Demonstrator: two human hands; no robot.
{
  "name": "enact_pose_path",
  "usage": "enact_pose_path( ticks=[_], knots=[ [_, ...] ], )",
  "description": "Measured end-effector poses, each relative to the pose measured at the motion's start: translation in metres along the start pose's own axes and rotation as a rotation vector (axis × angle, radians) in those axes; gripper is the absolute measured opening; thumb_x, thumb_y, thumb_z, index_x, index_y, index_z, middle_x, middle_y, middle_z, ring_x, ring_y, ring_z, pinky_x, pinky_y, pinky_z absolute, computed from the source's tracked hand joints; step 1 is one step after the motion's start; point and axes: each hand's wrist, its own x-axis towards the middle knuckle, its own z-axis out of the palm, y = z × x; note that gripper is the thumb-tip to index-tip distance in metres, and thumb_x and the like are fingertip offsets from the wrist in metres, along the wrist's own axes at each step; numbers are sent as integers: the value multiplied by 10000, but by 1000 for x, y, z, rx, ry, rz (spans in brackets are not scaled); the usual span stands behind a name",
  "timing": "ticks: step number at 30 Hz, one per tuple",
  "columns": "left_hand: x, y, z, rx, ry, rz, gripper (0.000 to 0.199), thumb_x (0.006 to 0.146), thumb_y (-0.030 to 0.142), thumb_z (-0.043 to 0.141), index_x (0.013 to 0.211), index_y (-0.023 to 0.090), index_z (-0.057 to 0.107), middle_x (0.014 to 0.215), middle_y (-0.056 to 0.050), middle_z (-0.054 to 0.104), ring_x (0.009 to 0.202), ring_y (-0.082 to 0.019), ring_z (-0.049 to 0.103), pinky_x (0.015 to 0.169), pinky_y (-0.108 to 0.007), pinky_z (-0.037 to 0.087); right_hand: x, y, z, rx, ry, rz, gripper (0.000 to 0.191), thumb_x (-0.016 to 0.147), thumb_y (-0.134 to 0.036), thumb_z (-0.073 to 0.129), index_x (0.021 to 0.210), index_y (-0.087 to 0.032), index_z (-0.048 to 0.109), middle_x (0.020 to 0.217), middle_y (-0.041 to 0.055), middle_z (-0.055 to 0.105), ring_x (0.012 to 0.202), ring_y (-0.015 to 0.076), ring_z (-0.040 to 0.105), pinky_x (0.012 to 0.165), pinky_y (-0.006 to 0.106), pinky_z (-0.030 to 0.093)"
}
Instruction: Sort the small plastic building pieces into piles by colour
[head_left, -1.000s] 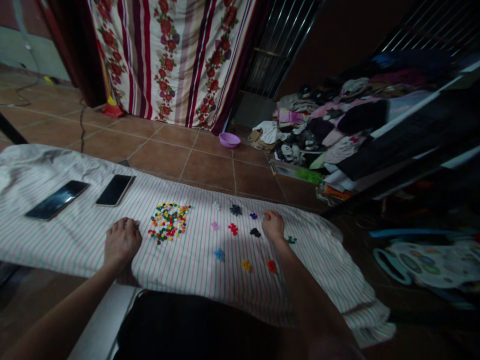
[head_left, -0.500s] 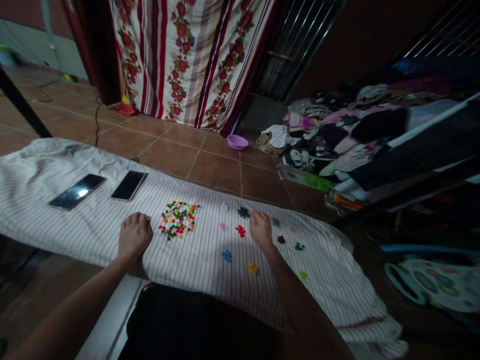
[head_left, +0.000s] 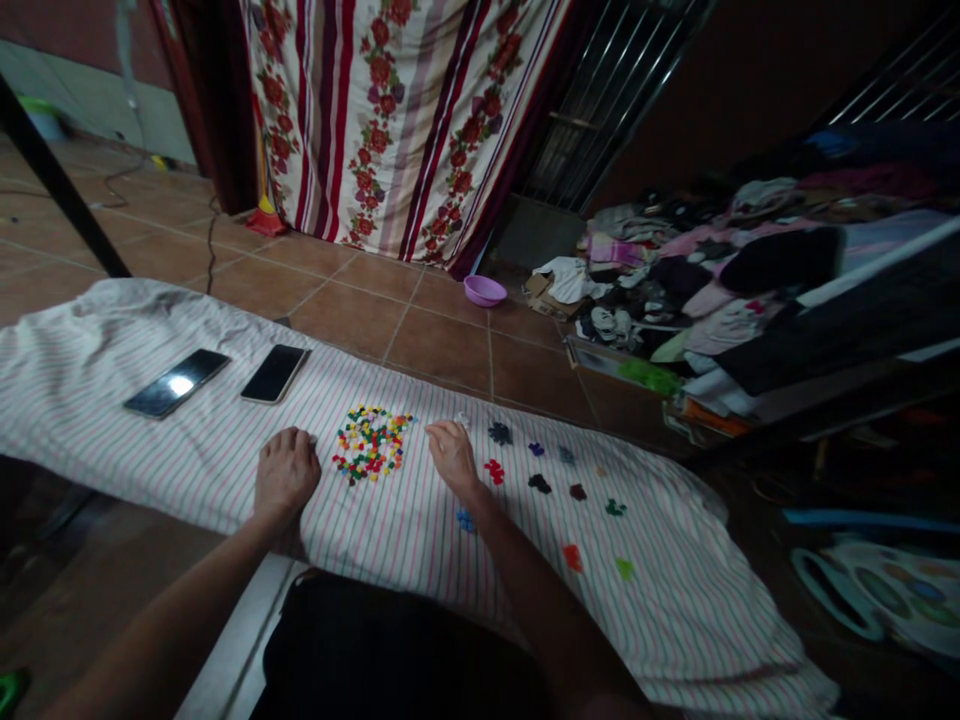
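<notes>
A mixed pile of small coloured pieces (head_left: 369,443) lies on the striped cloth (head_left: 382,540). My left hand (head_left: 288,470) rests on the cloth left of the pile, fingers curled; whether it holds anything is hidden. Just right of the pile, my right hand (head_left: 452,455) has its fingers pinched together, with nothing distinguishable between them. Beyond it lie small single-colour groups: dark grey (head_left: 499,433), red (head_left: 495,471), black (head_left: 539,484), dark green (head_left: 615,508), orange (head_left: 573,557) and lime green (head_left: 625,569). A blue group (head_left: 466,520) sits beside my right forearm.
Two phones, one at the far left (head_left: 178,384) and another (head_left: 274,374) nearer the pile, lie on the cloth. Past the cloth's far edge, a purple basin (head_left: 485,291) stands on the tiled floor. Heaped clothes (head_left: 697,270) are at the right.
My right hand has moved left, from beside the dark grey group to near the mixed pile. Groups its arm had hidden, such as black and orange, now show. The view has shifted slightly.
</notes>
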Motion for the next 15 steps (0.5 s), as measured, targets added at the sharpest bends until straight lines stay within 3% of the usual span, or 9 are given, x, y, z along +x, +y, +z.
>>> enact_pose_path(
  ticks=[6, 15],
  knots=[
    [0, -2, 4, -11, 16, 5, 237, 899, 254, 367, 971, 149, 567, 1022, -131, 582, 960, -266, 503, 827, -391, 350, 19, -28, 21, 23, -76, -16, 297, 903, -150, 472, 1047, -234, 719, 999, 66, 669, 972, 206, 559, 895, 334, 439],
    [1, -1, 1, -48, -1, -6, 232, 880, 238, 387, 973, 151, 581, 1025, -138, 583, 959, -269, 502, 834, -401, 353, 44, -47, 45, -16, -172, -17, 309, 918, -162, 471, 1099, -245, 707, 995, 64, 666, 976, 203, 550, 891, 333, 418]
  ],
)
